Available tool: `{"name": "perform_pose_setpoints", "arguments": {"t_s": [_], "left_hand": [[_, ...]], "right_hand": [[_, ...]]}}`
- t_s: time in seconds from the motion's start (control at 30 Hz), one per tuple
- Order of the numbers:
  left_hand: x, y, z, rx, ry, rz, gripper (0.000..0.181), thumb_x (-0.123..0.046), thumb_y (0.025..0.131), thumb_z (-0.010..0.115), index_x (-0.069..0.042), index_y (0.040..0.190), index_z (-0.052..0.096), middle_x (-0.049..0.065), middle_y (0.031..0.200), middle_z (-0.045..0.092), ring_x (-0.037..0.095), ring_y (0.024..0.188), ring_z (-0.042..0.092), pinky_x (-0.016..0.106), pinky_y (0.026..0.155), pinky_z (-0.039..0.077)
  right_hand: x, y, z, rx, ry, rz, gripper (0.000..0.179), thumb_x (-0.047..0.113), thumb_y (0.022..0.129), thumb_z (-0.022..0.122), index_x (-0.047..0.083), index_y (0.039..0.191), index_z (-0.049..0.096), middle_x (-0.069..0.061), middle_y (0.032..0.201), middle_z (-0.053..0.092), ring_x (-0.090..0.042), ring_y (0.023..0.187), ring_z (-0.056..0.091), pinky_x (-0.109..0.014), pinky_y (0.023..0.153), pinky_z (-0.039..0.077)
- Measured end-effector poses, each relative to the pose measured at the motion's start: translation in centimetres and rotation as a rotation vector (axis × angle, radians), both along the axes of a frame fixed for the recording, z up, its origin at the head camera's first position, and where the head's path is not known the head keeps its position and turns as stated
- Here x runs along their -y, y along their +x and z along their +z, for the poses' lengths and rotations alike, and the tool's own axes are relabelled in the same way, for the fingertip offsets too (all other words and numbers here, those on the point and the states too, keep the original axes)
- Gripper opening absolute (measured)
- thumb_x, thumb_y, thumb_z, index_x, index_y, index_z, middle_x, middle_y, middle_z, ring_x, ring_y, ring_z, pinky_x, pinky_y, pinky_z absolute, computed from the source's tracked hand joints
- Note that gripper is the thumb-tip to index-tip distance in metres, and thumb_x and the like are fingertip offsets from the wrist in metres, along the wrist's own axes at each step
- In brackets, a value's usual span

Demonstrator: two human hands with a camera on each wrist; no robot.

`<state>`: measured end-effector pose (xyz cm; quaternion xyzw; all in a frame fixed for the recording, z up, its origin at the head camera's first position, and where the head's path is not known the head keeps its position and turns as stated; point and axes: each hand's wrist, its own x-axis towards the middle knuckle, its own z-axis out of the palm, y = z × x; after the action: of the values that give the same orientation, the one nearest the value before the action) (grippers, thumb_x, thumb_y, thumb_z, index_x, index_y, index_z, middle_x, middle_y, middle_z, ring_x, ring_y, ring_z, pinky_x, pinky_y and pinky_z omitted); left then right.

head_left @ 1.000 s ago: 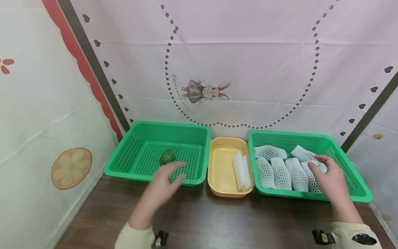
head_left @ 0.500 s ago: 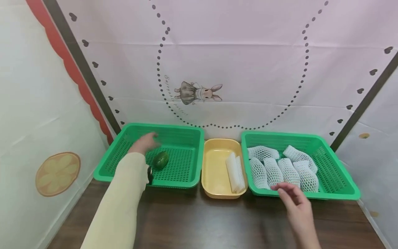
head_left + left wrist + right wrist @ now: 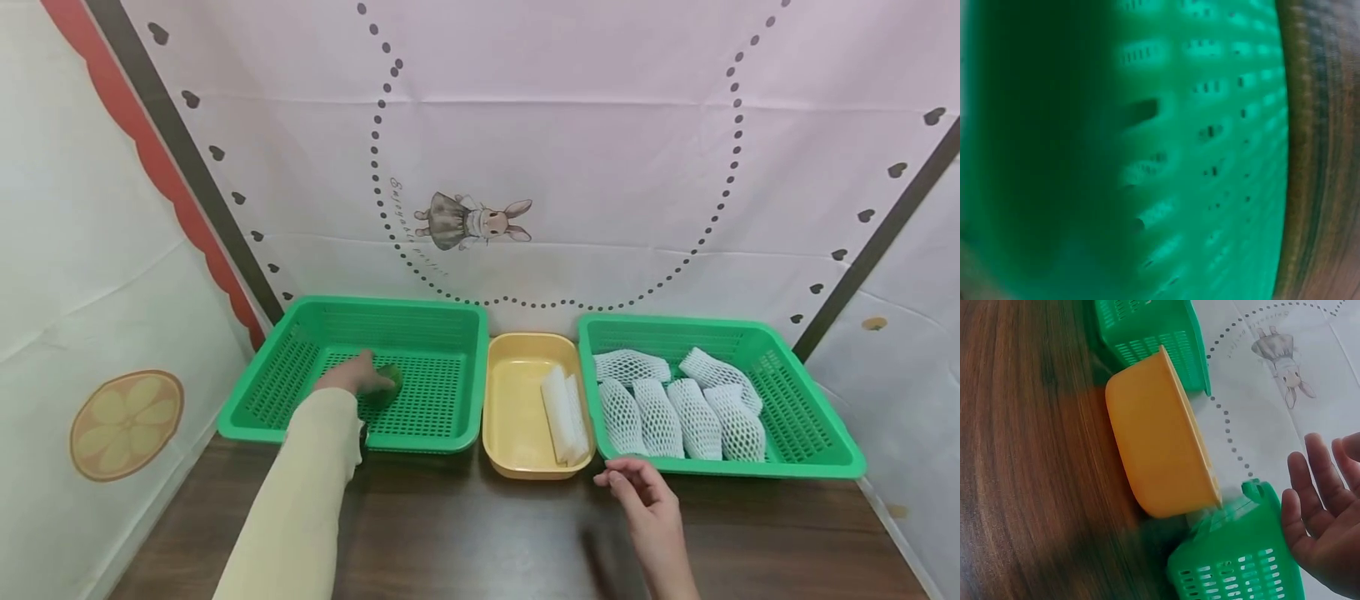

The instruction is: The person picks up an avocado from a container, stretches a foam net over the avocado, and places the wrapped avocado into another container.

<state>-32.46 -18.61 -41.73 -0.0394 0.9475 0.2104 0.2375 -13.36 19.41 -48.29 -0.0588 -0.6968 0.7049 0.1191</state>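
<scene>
In the head view, my left hand point(image 3: 354, 375) reaches into the left green basket point(image 3: 468, 408). Its fingers lie over a dark green, oval piece of produce point(image 3: 393, 377), partly covering it. Whether they grip it I cannot tell. The left wrist view holds mostly blurred, slotted green basket wall point(image 3: 1229, 206). My right hand point(image 3: 647, 500) hovers at the front edge of the right green basket point(image 3: 813, 425), fingers loosely bent around nothing. The right wrist view has this same hand point(image 3: 1329, 506) with its palm bare.
Between the baskets stands a yellow tray point(image 3: 513, 400) with flat white foam net sleeves point(image 3: 564, 417) at its right side. Several pieces in white foam nets point(image 3: 701, 417) lie in the right basket. A printed cloth point(image 3: 600, 167) hangs behind, and the brown tabletop point(image 3: 465, 533) runs in front.
My left hand went into the left basket, first past the green produce, then back onto it. My right hand left the netted pieces and moved left and toward me.
</scene>
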Motion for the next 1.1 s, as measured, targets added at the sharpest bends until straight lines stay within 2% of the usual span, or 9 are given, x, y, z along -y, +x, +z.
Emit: {"name": "perform_pose_setpoints", "arguments": {"t_s": [0.07, 0.2, 0.27, 0.47, 0.83, 0.97, 1.1], "left_hand": [[0.0, -0.1, -0.7, -0.014, 0.016, 0.004, 0.078, -0.032, 0.093, 0.054, 0.001, 0.146, 0.007, 0.031, 0.144, 0.020, 0.051, 0.126, 0.025, 0.060, 0.096, 0.031], [0.0, -0.2, -1.8, -0.024, 0.024, 0.005, 0.081, -0.031, 0.093, 0.055, 0.001, 0.147, 0.004, 0.032, 0.144, 0.021, 0.050, 0.126, 0.027, 0.060, 0.096, 0.031], [0.0, -0.2, -2.2, -0.013, 0.009, 0.008, 0.084, -0.032, 0.092, 0.056, 0.001, 0.147, 0.003, 0.033, 0.143, 0.021, 0.051, 0.125, 0.028, 0.060, 0.095, 0.032], [-0.3, -0.1, -2.4, 0.006, -0.038, 0.006, 0.087, -0.035, 0.091, 0.058, 0.006, 0.145, 0.004, 0.035, 0.142, 0.021, 0.051, 0.124, 0.029, 0.059, 0.095, 0.033], [-0.5, -0.2, -2.1, -0.048, -0.064, -0.024, 0.077, -0.031, 0.089, 0.061, 0.010, 0.141, 0.022, 0.033, 0.140, 0.029, 0.048, 0.124, 0.033, 0.057, 0.095, 0.034], [-0.3, -0.2, -1.8, -0.082, -0.020, -0.009, 0.077, -0.031, 0.088, 0.062, 0.008, 0.142, 0.022, 0.032, 0.139, 0.031, 0.048, 0.123, 0.033, 0.057, 0.095, 0.034], [0.2, -0.3, -1.4, -0.115, 0.081, 0.025, 0.076, -0.030, 0.088, 0.061, 0.005, 0.143, 0.022, 0.032, 0.137, 0.033, 0.049, 0.121, 0.035, 0.059, 0.092, 0.036]], "right_hand": [[0.8, 0.6, 2.1, -0.004, -0.016, -0.013, 0.022, 0.009, 0.093, 0.055, -0.009, 0.104, 0.055, -0.007, 0.084, 0.065, -0.015, 0.081, 0.062, -0.022, 0.070, 0.047], [1.1, 1.0, 3.7, 0.031, -0.042, -0.027, 0.020, 0.003, 0.094, 0.052, -0.013, 0.105, 0.052, -0.002, 0.081, 0.065, -0.010, 0.079, 0.062, -0.020, 0.070, 0.046], [1.0, 1.1, 3.9, 0.068, -0.038, -0.039, 0.022, 0.005, 0.094, 0.052, -0.013, 0.107, 0.052, -0.001, 0.081, 0.064, -0.010, 0.079, 0.062, -0.020, 0.072, 0.047], [0.7, 1.1, 3.6, 0.064, -0.039, -0.035, 0.023, 0.007, 0.094, 0.053, -0.013, 0.107, 0.052, -0.003, 0.081, 0.064, -0.011, 0.079, 0.062, -0.021, 0.072, 0.047], [0.7, 1.1, 3.7, 0.070, -0.036, -0.037, 0.022, 0.005, 0.094, 0.052, -0.013, 0.107, 0.052, -0.002, 0.079, 0.063, -0.011, 0.078, 0.062, -0.021, 0.072, 0.048], [0.6, 1.2, 3.8, 0.076, -0.036, -0.034, 0.023, 0.005, 0.094, 0.052, -0.013, 0.107, 0.052, -0.002, 0.079, 0.063, -0.011, 0.077, 0.061, -0.022, 0.072, 0.048], [0.5, 1.3, 3.9, 0.093, -0.038, -0.030, 0.025, 0.007, 0.095, 0.052, -0.013, 0.108, 0.052, -0.002, 0.079, 0.063, -0.011, 0.078, 0.061, -0.022, 0.073, 0.048]]}}
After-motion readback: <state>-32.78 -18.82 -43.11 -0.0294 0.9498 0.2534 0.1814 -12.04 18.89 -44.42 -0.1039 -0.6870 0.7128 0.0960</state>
